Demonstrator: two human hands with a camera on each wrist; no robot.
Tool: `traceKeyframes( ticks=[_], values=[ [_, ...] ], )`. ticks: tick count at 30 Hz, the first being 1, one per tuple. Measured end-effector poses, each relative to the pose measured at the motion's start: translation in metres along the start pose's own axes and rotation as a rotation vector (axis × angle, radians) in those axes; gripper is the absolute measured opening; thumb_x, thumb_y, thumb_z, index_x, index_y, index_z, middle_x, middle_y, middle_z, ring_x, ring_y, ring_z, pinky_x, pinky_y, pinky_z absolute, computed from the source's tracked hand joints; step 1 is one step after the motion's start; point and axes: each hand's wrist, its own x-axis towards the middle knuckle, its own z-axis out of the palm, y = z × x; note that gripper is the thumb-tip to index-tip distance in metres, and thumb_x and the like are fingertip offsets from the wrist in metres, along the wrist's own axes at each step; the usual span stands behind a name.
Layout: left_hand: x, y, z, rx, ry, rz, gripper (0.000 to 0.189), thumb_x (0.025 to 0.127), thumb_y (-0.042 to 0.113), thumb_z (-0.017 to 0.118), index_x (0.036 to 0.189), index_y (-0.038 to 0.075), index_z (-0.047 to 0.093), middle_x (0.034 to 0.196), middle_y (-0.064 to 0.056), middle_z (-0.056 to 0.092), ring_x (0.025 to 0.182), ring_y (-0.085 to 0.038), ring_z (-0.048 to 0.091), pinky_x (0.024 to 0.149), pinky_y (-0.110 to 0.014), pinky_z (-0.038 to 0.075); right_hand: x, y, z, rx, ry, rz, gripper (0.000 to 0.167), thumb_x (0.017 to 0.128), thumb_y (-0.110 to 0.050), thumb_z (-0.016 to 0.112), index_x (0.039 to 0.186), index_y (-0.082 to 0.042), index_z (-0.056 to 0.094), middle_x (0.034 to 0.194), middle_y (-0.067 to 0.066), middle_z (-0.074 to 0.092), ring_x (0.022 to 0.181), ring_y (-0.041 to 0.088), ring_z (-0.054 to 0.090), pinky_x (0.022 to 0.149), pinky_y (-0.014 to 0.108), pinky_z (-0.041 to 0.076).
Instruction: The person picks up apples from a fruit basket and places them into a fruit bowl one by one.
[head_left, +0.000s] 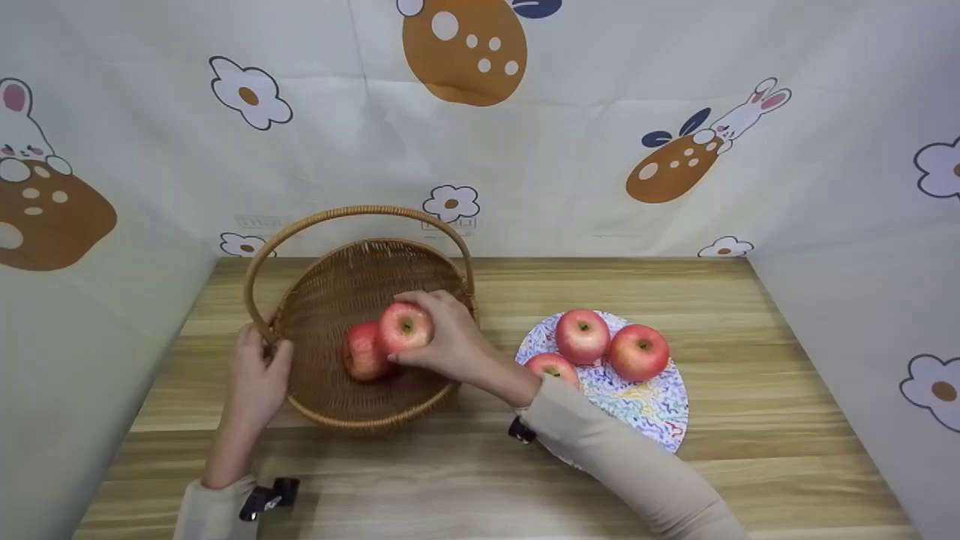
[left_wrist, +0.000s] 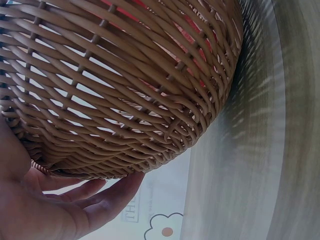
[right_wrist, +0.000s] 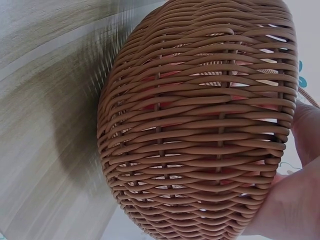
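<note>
A round wicker basket (head_left: 360, 424) with an arched handle stands on the left of the table. My left hand (head_left: 255, 382) grips its left rim by the foot of the handle; the left wrist view shows the fingers against the weave (left_wrist: 125, 90). Inside the basket, my right hand (head_left: 454, 341) holds a red apple (head_left: 406, 327) between thumb and fingers. Another apple (head_left: 364, 356) lies in the basket just left of the held one, partly covered by it. In the right wrist view the basket wall (right_wrist: 200, 125) hides the right hand's fingertips.
Right of the basket, a round plate (head_left: 637, 416) with a colourful squiggle pattern bears three apples (head_left: 639, 352). The right forearm (head_left: 607, 446) passes over its near left part. Printed sheets (head_left: 570, 165) enclose the wooden table (head_left: 750, 420) at the back and sides.
</note>
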Motion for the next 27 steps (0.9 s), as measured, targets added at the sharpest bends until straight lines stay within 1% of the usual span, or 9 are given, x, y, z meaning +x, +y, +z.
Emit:
traceKeyframes(
  ticks=[6,10,13,15,17,20,23,27],
  values=[
    [0.001,0.000,0.000,-0.011,-0.003,-0.004,0.050,0.101,-0.002,0.048,0.147,-0.020,0.045,0.134,-0.036,0.053,0.112,-0.040,0.054,0.083,-0.014,0.039,-0.003,-0.002,0.000,0.005,0.011,-0.008,0.073,0.076,-0.018,0.094,0.142,-0.008,0.063,0.131,0.016,0.062,0.118,0.028,0.061,0.099,0.037,0.054],
    [0.001,0.001,-0.001,-0.014,-0.021,-0.030,0.050,0.102,-0.002,0.047,0.149,-0.019,0.044,0.138,-0.035,0.051,0.121,-0.040,0.053,0.087,-0.013,0.038,-0.005,-0.003,0.000,0.008,0.009,-0.015,0.073,0.077,-0.018,0.094,0.142,-0.007,0.063,0.132,0.017,0.061,0.119,0.029,0.061,0.098,0.037,0.054],
    [0.000,0.002,-0.002,-0.009,-0.037,-0.052,0.051,0.103,-0.001,0.047,0.151,-0.017,0.042,0.141,-0.035,0.049,0.126,-0.041,0.052,0.091,-0.015,0.039,-0.007,-0.003,0.000,0.012,0.011,-0.022,0.073,0.077,-0.019,0.093,0.143,-0.007,0.063,0.132,0.017,0.062,0.119,0.029,0.061,0.099,0.038,0.054],
    [0.000,0.002,-0.002,-0.005,-0.051,-0.056,0.052,0.104,0.000,0.046,0.153,-0.017,0.039,0.144,-0.035,0.047,0.126,-0.041,0.051,0.095,-0.024,0.043,-0.008,-0.004,-0.001,0.011,0.015,-0.025,0.073,0.077,-0.019,0.093,0.143,-0.007,0.063,0.133,0.016,0.062,0.120,0.028,0.060,0.100,0.038,0.053],
    [0.000,0.002,-0.002,-0.006,-0.063,-0.055,0.054,0.104,0.001,0.045,0.154,-0.016,0.037,0.146,-0.035,0.045,0.126,-0.041,0.049,0.100,-0.036,0.045,-0.009,-0.004,-0.001,0.012,0.021,-0.031,0.074,0.077,-0.018,0.094,0.143,-0.007,0.063,0.133,0.015,0.062,0.121,0.029,0.060,0.101,0.039,0.052],
    [0.001,0.001,-0.003,-0.018,-0.085,-0.056,0.055,0.105,0.002,0.042,0.156,-0.017,0.033,0.150,-0.036,0.039,0.128,-0.042,0.046,0.104,-0.053,0.044,-0.011,-0.004,-0.001,0.013,0.034,-0.042,0.074,0.076,-0.018,0.094,0.143,-0.007,0.063,0.133,0.015,0.063,0.122,0.029,0.060,0.103,0.040,0.052],
    [0.002,0.001,-0.003,-0.028,-0.095,-0.068,0.055,0.106,0.002,0.041,0.157,-0.016,0.031,0.152,-0.037,0.037,0.130,-0.042,0.045,0.107,-0.058,0.042,-0.013,-0.004,-0.001,0.019,0.047,-0.054,0.074,0.076,-0.017,0.094,0.142,-0.007,0.063,0.133,0.015,0.063,0.121,0.029,0.060,0.103,0.040,0.052],
    [0.003,0.001,-0.003,-0.028,-0.097,-0.079,0.055,0.106,0.002,0.041,0.157,-0.017,0.031,0.152,-0.036,0.037,0.130,-0.042,0.045,0.107,-0.058,0.042,-0.016,-0.004,-0.002,0.029,0.054,-0.061,0.074,0.076,-0.017,0.094,0.142,-0.007,0.063,0.133,0.015,0.063,0.121,0.029,0.060,0.103,0.042,0.052]
  ],
)
